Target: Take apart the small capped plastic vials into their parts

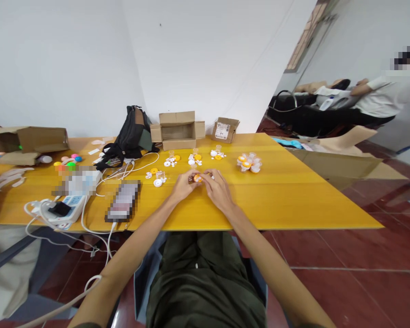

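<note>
My left hand (184,186) is closed round a small round orange part (198,178) above the middle of the table. My right hand (219,189) meets it from the other side, its thumb and finger pinching at the orange part. The finger ends partly cover what is held. Just beyond my hands lie small groups of white discs (192,162), orange rings (177,158) and clear plastic cups (195,152). Another group with a white disc (157,182) and a clear cup (161,175) is left of my left hand. Clear-and-orange assembled pieces (248,162) are clustered to the right.
On the yellow table (294,200), a phone (123,200), power strip (73,207) and white cables occupy the left side. A black backpack (131,132), an open carton (177,132) and a smaller box (225,130) stand behind. Other people sit at far left and right.
</note>
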Available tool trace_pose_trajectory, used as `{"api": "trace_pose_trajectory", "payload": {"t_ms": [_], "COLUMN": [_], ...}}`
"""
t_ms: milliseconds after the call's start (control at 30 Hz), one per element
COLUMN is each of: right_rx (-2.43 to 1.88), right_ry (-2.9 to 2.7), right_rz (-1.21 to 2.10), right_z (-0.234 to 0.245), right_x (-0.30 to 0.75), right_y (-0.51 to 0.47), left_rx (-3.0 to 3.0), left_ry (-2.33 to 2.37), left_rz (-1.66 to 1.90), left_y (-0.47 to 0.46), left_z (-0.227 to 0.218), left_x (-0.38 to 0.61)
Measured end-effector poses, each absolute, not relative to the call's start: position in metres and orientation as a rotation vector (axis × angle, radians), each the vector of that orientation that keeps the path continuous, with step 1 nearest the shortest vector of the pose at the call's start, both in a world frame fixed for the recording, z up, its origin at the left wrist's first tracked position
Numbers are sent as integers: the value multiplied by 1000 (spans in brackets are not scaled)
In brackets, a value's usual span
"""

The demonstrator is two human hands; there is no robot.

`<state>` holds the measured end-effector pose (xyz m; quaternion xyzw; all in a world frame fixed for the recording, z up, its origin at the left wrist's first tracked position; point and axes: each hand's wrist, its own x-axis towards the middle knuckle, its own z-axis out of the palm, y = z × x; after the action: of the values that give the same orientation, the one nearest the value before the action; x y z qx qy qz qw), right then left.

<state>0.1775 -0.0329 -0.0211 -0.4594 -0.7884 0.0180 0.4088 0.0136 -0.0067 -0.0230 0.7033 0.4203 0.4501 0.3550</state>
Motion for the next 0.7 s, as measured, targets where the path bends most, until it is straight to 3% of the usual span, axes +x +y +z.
{"api": "trace_pose_trajectory", "payload": {"t_ms": [700], "right_rx": [-1023], "right_ry": [-1956], "right_rz": [63], "right_z": [-35], "right_x": [183], "right_y": [-26], "left_rx": [1694], "left_ry": [995], "left_rz": [1075], "left_y": [-6], "left_z": [-26], "left_x": [16]}}
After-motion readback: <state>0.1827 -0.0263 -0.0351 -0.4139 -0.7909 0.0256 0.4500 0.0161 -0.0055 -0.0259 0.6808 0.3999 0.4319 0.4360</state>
